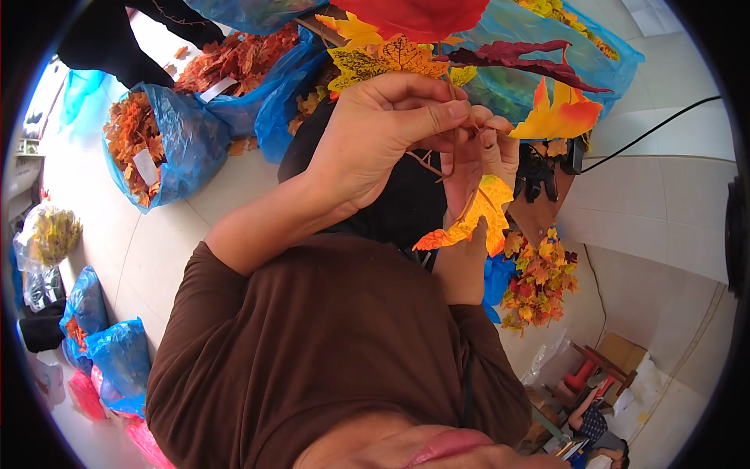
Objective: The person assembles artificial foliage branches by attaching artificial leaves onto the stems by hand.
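My left hand [375, 129] pinches a thin brown stem [455, 148] between thumb and fingers. Close against it, my right hand [491, 148] has its fingertips pressed together on the same stem. Artificial maple leaves fan out around both hands: a large red leaf [426, 17] at the top, a speckled yellow-orange leaf [391, 61] over the left fingers, a dark red leaf [531, 62] and a yellow-orange leaf [556, 116] to the right. Below the right hand hangs a yellow leaf [483, 209] with orange tips. The exact contact point is partly hidden by the fingers.
Blue plastic bags [187, 148] of orange leaves stand on the floor at left, with more blue bags [117, 356] lower left. A bunch of mixed leaves [541, 285] is at right. A black cable [652, 129] runs along the right side. Another person's legs [109, 47] show upper left.
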Available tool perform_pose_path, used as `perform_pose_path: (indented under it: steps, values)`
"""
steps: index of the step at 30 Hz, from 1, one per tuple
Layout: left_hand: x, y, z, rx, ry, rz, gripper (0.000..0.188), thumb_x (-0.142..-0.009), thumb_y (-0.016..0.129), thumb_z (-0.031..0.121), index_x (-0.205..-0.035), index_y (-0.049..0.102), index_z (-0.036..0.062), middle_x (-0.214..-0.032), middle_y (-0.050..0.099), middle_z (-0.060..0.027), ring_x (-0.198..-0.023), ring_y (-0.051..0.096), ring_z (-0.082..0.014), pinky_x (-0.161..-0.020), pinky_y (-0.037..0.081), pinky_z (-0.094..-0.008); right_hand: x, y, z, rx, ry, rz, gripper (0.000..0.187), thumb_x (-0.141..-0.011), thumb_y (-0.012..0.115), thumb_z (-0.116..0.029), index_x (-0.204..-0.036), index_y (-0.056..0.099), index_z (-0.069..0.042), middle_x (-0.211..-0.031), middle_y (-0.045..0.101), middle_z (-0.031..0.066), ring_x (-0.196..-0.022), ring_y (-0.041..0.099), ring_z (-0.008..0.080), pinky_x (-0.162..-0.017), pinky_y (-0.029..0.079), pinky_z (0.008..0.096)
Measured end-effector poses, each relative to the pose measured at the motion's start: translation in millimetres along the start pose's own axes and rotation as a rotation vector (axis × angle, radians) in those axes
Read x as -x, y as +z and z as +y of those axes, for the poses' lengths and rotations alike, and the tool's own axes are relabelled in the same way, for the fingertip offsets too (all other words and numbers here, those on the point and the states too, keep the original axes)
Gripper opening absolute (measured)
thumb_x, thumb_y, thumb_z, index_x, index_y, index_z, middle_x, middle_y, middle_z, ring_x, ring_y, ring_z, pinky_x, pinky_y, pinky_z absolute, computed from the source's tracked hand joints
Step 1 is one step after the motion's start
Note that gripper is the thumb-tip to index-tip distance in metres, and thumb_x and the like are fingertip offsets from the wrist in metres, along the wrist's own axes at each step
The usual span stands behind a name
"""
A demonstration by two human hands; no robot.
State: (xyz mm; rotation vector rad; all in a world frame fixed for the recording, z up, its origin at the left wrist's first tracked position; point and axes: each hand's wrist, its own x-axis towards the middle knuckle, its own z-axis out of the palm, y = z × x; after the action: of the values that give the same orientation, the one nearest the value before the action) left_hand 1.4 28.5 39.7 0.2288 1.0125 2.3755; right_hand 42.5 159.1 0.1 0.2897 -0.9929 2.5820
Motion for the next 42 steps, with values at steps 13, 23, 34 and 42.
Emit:
perform_pose_path:
  steps: [13, 23, 34, 42]
  values:
    - [2.5, 0.4, 1.1, 0.001, -0.005, 0.004, 0.016, -0.08, 0.06, 0.004, -0.095, 0.057, 0.0, -0.087, 0.063, -0.01, -0.075, 0.063, -0.0174, -0.067, 0.051, -0.0272, 3.9, 1.0, 1.9, 0.173, -0.058, 0.008, 0.013, -0.082, 0.057, -0.007, -0.095, 0.057, -0.007, -0.096, 0.058, 0.009, -0.079, 0.058, 0.0155, -0.049, 0.046, 0.0216]
    - [5.5, 1.2, 0.1, -0.012, 0.006, 0.008, 0.016, -0.079, 0.06, 0.004, -0.094, 0.057, 0.0002, -0.086, 0.063, -0.0105, -0.075, 0.063, -0.0177, -0.068, 0.051, -0.0268, 6.7, -0.6, 1.7, 0.222, -0.057, 0.004, 0.014, -0.081, 0.059, -0.008, -0.095, 0.057, -0.008, -0.095, 0.058, 0.0082, -0.078, 0.058, 0.0149, -0.045, 0.044, 0.0197]
    - [8.4, 1.8, 0.3, -0.015, 0.013, 0.013, 0.015, -0.079, 0.06, 0.004, -0.093, 0.058, 0.0, -0.086, 0.063, -0.0108, -0.075, 0.063, -0.0184, -0.068, 0.052, -0.028, 9.5, 8.5, 1.5, 0.115, -0.091, 0.029, 0.016, -0.077, 0.061, 0.0, -0.093, 0.057, 0.001, -0.091, 0.056, 0.0091, -0.078, 0.056, 0.0174, -0.072, 0.045, 0.027]
    - [10.1, 0.6, 0.3, 0.017, 0.03, -0.02, 0.018, -0.078, 0.063, 0.007, -0.092, 0.058, -0.0024, -0.085, 0.063, -0.0101, -0.077, 0.062, -0.0151, -0.068, 0.05, -0.0251, 10.1, 12.3, 1.5, 0.122, -0.092, 0.039, 0.016, -0.077, 0.061, 0.001, -0.093, 0.057, 0.0, -0.091, 0.056, 0.0093, -0.08, 0.056, 0.0178, -0.073, 0.045, 0.0273]
